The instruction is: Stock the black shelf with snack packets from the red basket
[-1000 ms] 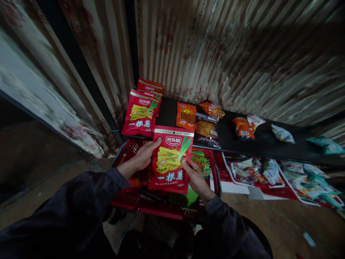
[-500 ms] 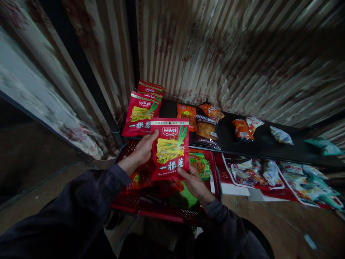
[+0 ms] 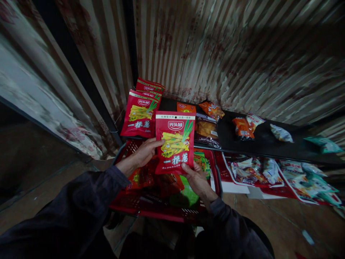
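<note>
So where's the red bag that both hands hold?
The red bag is mid-picture in the head view, in both hands over the red basket, right of the matching bags.

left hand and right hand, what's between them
The head view shows a red snack bag, left edge in the left hand, lower right corner in the right hand.

1. My left hand (image 3: 144, 154), right hand (image 3: 198, 180): fingers partly hidden behind held red packet (image 3: 176, 144).
2. Orange packet (image 3: 185, 107): lower part covered.
3. Teal packet (image 3: 325, 145): print blurred.
4. Pale object (image 3: 307, 237), lower right: unidentifiable.
</note>
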Demonstrator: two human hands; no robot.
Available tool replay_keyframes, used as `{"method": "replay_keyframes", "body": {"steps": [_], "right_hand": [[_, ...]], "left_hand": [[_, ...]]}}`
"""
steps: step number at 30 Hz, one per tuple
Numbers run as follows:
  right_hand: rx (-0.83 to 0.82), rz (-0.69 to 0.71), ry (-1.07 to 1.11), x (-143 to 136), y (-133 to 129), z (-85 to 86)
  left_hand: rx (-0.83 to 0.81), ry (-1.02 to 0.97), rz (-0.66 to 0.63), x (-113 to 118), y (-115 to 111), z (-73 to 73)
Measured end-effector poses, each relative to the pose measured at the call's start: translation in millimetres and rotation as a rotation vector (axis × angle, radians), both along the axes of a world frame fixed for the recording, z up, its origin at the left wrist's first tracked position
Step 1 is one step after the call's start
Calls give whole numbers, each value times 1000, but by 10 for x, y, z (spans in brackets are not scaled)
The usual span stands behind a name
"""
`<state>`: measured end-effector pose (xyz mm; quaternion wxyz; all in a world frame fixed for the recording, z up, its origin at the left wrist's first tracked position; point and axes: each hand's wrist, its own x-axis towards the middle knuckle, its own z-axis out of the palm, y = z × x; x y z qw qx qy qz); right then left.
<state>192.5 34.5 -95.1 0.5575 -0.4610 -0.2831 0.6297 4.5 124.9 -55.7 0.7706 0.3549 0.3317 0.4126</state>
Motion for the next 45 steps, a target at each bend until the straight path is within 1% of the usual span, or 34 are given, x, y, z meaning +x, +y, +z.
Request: {"method": "replay_keyframes", "body": {"steps": [5, 8, 13, 16, 21, 25, 29, 35, 40, 45], "right_hand": [[0, -45, 10, -5, 22, 5], [4, -64, 13, -4, 31, -8], [6, -88, 13, 16, 54, -34], [12, -109, 18, 26, 74, -29], [24, -99, 25, 38, 87, 4], [44, -71, 8, 50, 78, 25], [21, -57, -43, 68, 71, 38], [21, -28, -38, 78, 74, 37], [26, -63, -24, 86, 86, 16], [35, -69, -12, 71, 86, 41]], "left_hand": [[-51, 34, -58, -10, -34, -37], [-25, 46, -89, -36, -26, -76], [23, 124, -199, -71, -34, -159], [49, 113, -252, -58, -65, -174], [76, 94, -279, -16, -76, -203], [93, 86, -282, -15, -30, -280], [101, 95, -279, -27, -10, -336], [79, 92, -285, -56, -15, -294], [96, 89, -352, -39, -37, -262], [118, 95, -334, -25, -49, -264]]}}
